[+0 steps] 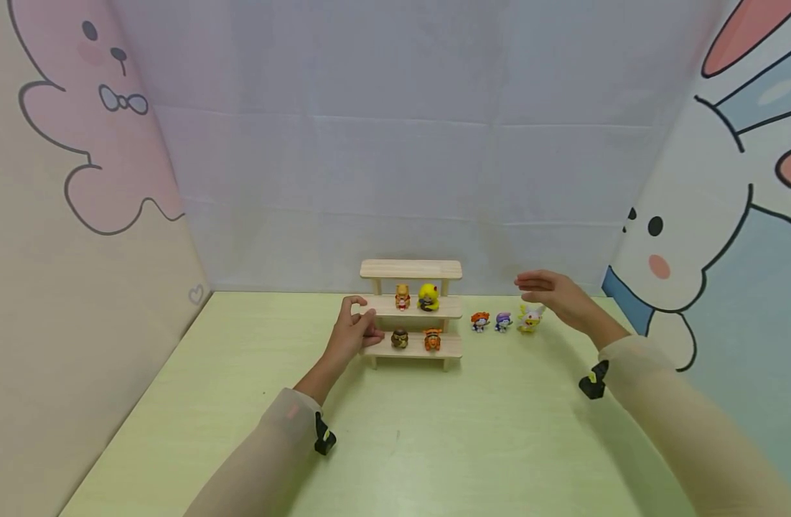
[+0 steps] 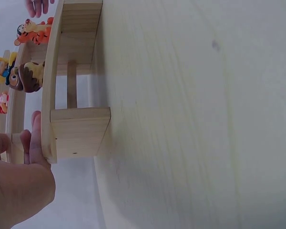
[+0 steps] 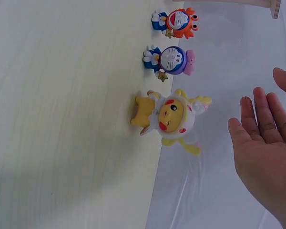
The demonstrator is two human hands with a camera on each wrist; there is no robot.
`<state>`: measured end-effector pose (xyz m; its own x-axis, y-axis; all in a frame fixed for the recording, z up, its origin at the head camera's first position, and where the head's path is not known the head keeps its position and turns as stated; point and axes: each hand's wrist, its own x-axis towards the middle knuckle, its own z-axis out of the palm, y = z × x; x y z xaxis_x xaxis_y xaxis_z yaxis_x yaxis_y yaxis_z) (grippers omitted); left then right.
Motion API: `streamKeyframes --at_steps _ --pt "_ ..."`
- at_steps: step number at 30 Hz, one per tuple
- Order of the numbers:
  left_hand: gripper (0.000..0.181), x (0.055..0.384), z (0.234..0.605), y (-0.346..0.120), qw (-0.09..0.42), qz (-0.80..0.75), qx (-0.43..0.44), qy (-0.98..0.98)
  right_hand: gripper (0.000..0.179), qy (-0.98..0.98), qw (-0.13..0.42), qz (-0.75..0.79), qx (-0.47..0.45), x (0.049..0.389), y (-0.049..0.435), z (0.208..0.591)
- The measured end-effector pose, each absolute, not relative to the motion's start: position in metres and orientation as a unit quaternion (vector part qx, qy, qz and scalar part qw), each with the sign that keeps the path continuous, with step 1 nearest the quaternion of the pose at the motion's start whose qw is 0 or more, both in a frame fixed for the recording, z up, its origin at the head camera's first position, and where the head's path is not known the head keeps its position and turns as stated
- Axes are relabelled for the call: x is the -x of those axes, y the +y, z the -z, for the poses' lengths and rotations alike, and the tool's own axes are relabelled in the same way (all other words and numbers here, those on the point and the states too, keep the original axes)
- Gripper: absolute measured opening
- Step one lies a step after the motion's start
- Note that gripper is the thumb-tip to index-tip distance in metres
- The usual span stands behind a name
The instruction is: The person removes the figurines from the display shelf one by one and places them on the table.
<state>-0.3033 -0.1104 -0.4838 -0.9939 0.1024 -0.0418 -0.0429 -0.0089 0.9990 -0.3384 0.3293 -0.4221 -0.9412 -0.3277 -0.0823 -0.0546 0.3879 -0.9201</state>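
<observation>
A three-tier wooden display shelf (image 1: 411, 269) stands at the back of the table. My left hand (image 1: 350, 330) grips its left end, fingers curled against the lower and middle tiers. On the middle tier sit a small orange-and-red figurine (image 1: 403, 296) and a yellow-haired figurine (image 1: 428, 297). Below them are a brown owl figurine (image 2: 31, 76) and an orange striped tiger figurine (image 1: 432, 339). My right hand (image 1: 557, 294), fingers extended, hovers beside a yellow figurine in a white hood (image 3: 169, 114), apart from it and holding nothing.
Right of the shelf stand a blue cat figurine with an orange crab hat (image 3: 178, 21) and one with a purple hat (image 3: 171, 59). A white curtain (image 1: 402, 143) hangs behind the table (image 1: 395, 445). Cartoon-printed side panels (image 1: 686, 251) flank it.
</observation>
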Motion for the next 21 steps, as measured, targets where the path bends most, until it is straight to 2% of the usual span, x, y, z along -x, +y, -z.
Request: streamKeyframes --at_steps 11,21 --pt "0.036 0.303 0.486 -0.11 0.045 -0.707 -0.024 0.705 0.051 0.805 0.147 0.561 0.127 0.334 0.301 0.419" --pt "0.036 0.304 0.487 -0.11 0.046 -0.703 -0.018 0.709 0.057 0.791 0.155 0.574 0.148 0.335 0.282 0.425"
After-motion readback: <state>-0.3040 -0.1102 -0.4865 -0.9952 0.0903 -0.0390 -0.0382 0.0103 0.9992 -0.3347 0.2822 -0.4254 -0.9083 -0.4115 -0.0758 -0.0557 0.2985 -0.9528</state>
